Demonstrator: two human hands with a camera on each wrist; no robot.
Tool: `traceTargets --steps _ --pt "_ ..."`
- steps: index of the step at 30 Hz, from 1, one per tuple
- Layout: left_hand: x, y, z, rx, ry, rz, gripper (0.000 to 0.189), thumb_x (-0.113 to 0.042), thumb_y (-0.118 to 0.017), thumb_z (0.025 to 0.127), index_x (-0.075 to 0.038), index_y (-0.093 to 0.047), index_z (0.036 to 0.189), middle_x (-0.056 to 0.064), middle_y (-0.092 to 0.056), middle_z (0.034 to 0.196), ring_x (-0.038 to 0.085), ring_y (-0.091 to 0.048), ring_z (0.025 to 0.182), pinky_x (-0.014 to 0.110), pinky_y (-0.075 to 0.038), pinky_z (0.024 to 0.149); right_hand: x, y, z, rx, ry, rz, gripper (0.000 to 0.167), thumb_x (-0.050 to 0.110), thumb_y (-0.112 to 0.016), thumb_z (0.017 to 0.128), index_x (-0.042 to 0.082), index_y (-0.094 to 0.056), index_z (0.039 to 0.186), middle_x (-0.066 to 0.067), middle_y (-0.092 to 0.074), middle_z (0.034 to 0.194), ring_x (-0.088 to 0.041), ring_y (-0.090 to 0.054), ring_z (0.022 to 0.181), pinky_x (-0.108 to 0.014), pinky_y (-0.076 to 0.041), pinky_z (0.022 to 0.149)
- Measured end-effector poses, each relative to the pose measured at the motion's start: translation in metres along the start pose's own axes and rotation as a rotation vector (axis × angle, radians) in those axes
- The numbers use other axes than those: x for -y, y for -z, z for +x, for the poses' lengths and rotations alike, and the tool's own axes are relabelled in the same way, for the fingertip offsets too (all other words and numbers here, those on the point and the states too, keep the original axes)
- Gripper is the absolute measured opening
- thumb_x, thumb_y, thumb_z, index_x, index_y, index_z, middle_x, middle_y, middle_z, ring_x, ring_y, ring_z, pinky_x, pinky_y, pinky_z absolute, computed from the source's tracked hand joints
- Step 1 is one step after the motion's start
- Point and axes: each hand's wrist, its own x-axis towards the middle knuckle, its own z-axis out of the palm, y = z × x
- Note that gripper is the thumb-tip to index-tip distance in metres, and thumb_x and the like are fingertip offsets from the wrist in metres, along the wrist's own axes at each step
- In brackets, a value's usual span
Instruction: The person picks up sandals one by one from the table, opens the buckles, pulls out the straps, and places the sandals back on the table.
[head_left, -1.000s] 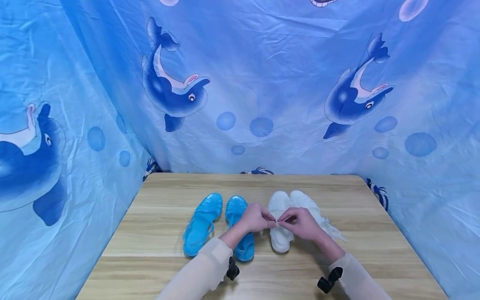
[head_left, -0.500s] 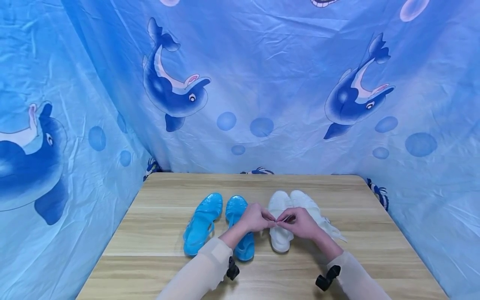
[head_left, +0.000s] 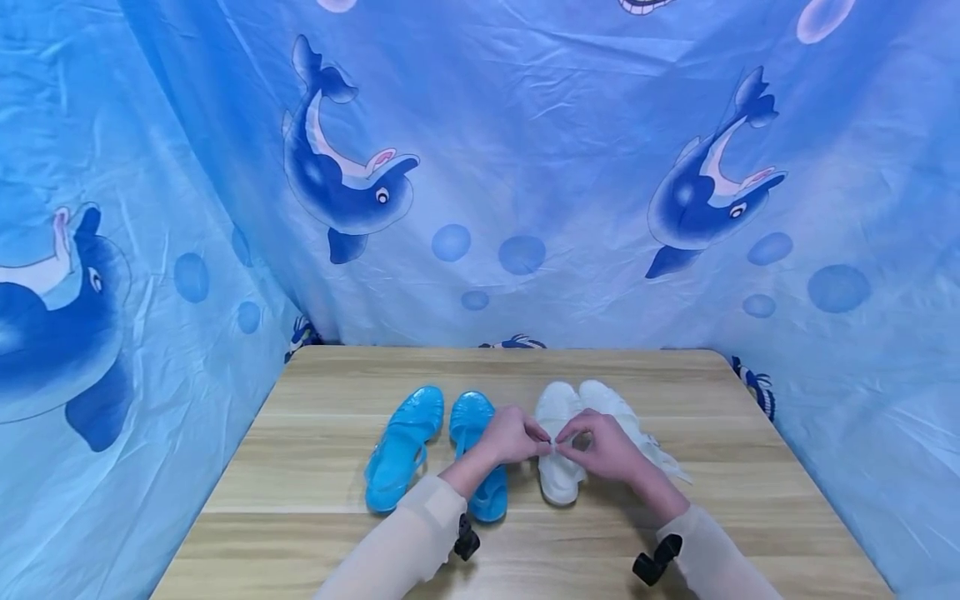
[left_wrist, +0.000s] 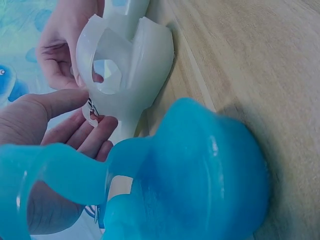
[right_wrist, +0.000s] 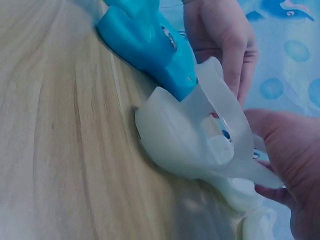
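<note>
Two translucent white jelly sandals lie side by side on the wooden table. Over the left white sandal (head_left: 559, 489) both hands meet. With thumb and fingers my left hand (head_left: 512, 436) pinches the sandal's strap at a small metal buckle (left_wrist: 92, 107). Opposite it, my right hand (head_left: 602, 448) pinches the same sandal's ankle strap (right_wrist: 227, 107) near the buckle. The right wrist view shows this strap looped above the heel; the fingertips partly hide the fastening. To the right lies the other white sandal (head_left: 603, 398), its strap end spread out on the table.
A pair of blue jelly sandals stands left of the white pair: one blue sandal (head_left: 401, 454) farther out, the other blue sandal (head_left: 472, 408) partly under my left forearm. Blue dolphin-print cloth (head_left: 480, 167) hangs behind and beside the wooden table (head_left: 315, 475).
My right fingers shift slightly at the buckle; a thin strip that showed between them half a second ago is no longer visible. The left hand and the sandals stay in place.
</note>
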Motion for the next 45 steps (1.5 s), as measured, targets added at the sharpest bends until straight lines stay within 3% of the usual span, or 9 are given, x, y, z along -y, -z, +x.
traceTargets --steps 8,14,17,21,24,26,32,40,45 --pt "0.005 -0.003 0.002 -0.001 -0.033 -0.017 0.014 -0.028 -0.086 0.091 -0.018 -0.087 0.099 -0.003 -0.084 0.098 0.009 -0.071 0.092 0.024 -0.056 0.072 0.004 0.001 -0.001 -0.02 -0.05 -0.039 0.009 0.02 -0.085 0.091 0.028 -0.083 0.095 0.02 -0.077 0.09 -0.006 -0.07 0.091 -0.038 -0.061 0.089" --pt "0.004 -0.003 0.0 -0.005 -0.031 -0.013 0.014 -0.029 -0.086 0.091 -0.018 -0.087 0.1 -0.003 -0.084 0.097 0.009 -0.07 0.089 0.024 -0.056 0.071 0.007 0.001 -0.001 -0.046 -0.006 -0.088 0.009 0.019 -0.086 0.089 0.026 -0.082 0.092 0.02 -0.076 0.089 -0.009 -0.068 0.096 -0.038 -0.058 0.091" --pt "0.005 -0.001 -0.002 -0.013 -0.008 -0.017 0.015 -0.03 -0.087 0.091 -0.018 -0.087 0.1 -0.003 -0.084 0.095 0.008 -0.068 0.086 0.024 -0.054 0.069 0.012 0.0 0.005 -0.014 -0.021 -0.067 0.002 0.026 -0.084 0.093 0.026 -0.082 0.094 0.021 -0.076 0.091 -0.012 -0.068 0.099 -0.043 -0.057 0.092" --pt "0.008 -0.002 -0.004 -0.02 0.002 -0.032 0.015 -0.03 -0.088 0.09 -0.018 -0.088 0.099 -0.003 -0.084 0.094 0.008 -0.069 0.086 0.024 -0.054 0.068 0.011 -0.004 0.007 0.024 -0.048 0.01 0.006 0.029 -0.081 0.097 0.024 -0.083 0.094 0.02 -0.077 0.09 -0.014 -0.069 0.094 -0.043 -0.058 0.086" --pt "0.008 -0.002 -0.003 -0.019 -0.017 -0.04 0.013 -0.028 -0.088 0.089 -0.018 -0.088 0.097 -0.004 -0.084 0.093 0.008 -0.071 0.088 0.024 -0.054 0.069 0.006 -0.006 0.005 0.003 -0.051 0.011 0.002 0.023 -0.084 0.093 0.025 -0.084 0.092 0.019 -0.078 0.088 -0.015 -0.07 0.09 -0.038 -0.057 0.082" --pt "0.007 -0.003 -0.001 -0.019 -0.024 -0.033 0.012 -0.028 -0.087 0.09 -0.019 -0.088 0.097 -0.005 -0.084 0.092 0.008 -0.071 0.089 0.024 -0.054 0.07 0.004 -0.007 0.003 -0.016 -0.038 0.002 0.009 0.02 -0.086 0.091 0.028 -0.083 0.092 0.02 -0.077 0.088 -0.014 -0.069 0.089 -0.034 -0.056 0.081" --pt "0.006 -0.003 0.001 -0.012 -0.01 -0.015 0.013 -0.03 -0.086 0.091 -0.02 -0.088 0.099 -0.006 -0.084 0.094 0.006 -0.07 0.088 0.023 -0.054 0.07 0.0 -0.006 0.0 -0.04 0.005 -0.015 0.012 0.018 -0.087 0.09 0.029 -0.083 0.094 0.019 -0.078 0.09 -0.014 -0.066 0.089 -0.027 -0.052 0.079" --pt "0.005 -0.002 0.0 -0.016 0.006 -0.029 0.015 -0.03 -0.086 0.091 -0.019 -0.087 0.101 -0.004 -0.084 0.095 0.006 -0.068 0.083 0.024 -0.054 0.068 0.003 -0.006 0.001 -0.048 0.023 -0.02 0.014 0.015 -0.084 0.092 0.028 -0.083 0.099 0.018 -0.077 0.092 -0.013 -0.067 0.089 -0.033 -0.054 0.082" --pt "0.004 -0.002 -0.001 -0.014 -0.008 -0.031 0.014 -0.029 -0.087 0.091 -0.019 -0.088 0.1 -0.004 -0.084 0.094 0.006 -0.067 0.084 0.024 -0.053 0.067 0.003 -0.007 0.001 -0.064 -0.032 -0.01 0.011 0.021 -0.086 0.091 0.03 -0.084 0.097 0.02 -0.077 0.09 -0.008 -0.067 0.087 -0.03 -0.054 0.081"
